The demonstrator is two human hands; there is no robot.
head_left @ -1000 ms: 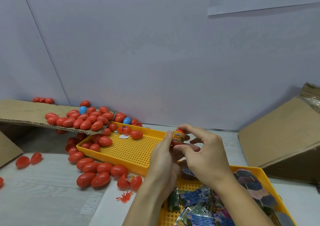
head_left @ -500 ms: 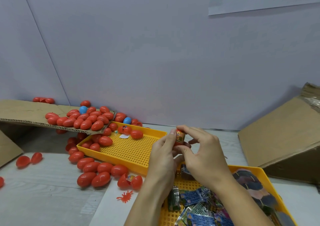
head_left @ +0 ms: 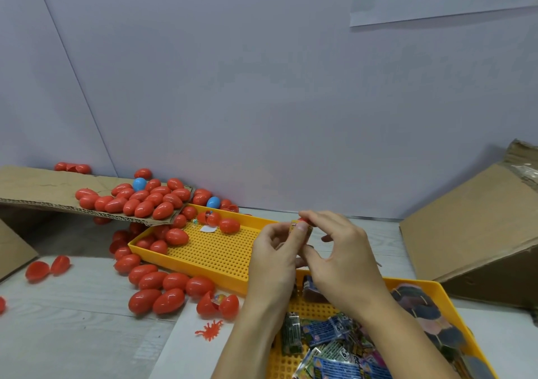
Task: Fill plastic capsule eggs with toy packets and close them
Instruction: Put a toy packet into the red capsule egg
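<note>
Red plastic peeks between our fingers: the capsule egg (head_left: 302,221), mostly hidden, pinched by our left hand (head_left: 275,255) and right hand (head_left: 339,255) above the perforated yellow tray (head_left: 215,255). Printed packet inside, hard to read. Glossy toy packets (head_left: 329,346) run off-frame; two blue eggs (head_left: 139,184) among countless red.

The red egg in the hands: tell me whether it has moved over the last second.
Barely. The red egg held by both hands stays just off the right end of the upper yellow tray's far rim, only sinking deeper between the fingers.
</note>
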